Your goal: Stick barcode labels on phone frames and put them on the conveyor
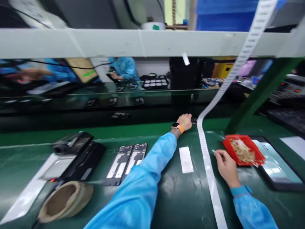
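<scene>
My left hand (pixel 185 121) reaches far forward to the edge of the dark conveyor, its fingers closed around a small dark part (pixel 194 120). A watch with an orange strap sits on that wrist. My right hand (pixel 226 164) rests on the green mat near a red tray (pixel 229 143) filled with pale scraps. It is pinched on a thin metal tool (pixel 213 152), which is too small to name. Both of my sleeves are light blue.
Two phone frames (pixel 126 162) lie left of my arm, beside a black fixture (pixel 79 154) and a tape roll (pixel 65 200). A white label (pixel 186 159) and a long white tape strip (pixel 206 152) cross the mat. A green post (pixel 259 95) rises at right. A person in blue (pixel 125 67) works beyond the conveyor.
</scene>
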{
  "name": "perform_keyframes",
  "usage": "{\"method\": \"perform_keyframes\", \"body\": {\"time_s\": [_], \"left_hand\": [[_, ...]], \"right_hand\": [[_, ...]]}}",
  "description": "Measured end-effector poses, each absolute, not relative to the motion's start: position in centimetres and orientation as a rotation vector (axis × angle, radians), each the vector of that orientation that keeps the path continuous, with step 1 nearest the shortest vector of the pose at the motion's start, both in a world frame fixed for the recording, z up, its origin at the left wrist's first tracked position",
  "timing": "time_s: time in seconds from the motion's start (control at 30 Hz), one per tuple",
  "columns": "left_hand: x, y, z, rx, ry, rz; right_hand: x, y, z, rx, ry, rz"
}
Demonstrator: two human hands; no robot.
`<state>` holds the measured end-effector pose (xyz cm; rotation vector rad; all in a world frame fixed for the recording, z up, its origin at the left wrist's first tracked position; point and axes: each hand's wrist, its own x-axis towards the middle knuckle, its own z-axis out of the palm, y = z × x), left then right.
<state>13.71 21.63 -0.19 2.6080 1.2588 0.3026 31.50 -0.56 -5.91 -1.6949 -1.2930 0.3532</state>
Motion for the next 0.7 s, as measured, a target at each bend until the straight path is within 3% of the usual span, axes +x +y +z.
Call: {"method": "perform_keyframes", "body": {"time_s": [0.23, 0.57, 0.7], "left_hand": [[12.7, 26.7, -2.0, 2.616, 1.322, 0.196], [8.9, 23.8, 1.8, 2.225, 1.429, 0.514], [5.1, 18.4, 2.8, 1.982, 1.302, 0.679]], "right_hand": [[32.7, 0.7, -7.8, -1.687, -1.332, 0.346], [32.4, 0.4, -6.0, -1.694, -1.328, 0.384], [31.1, 0.3, -3.4, -1.534, -1.126, 0.501]]}}
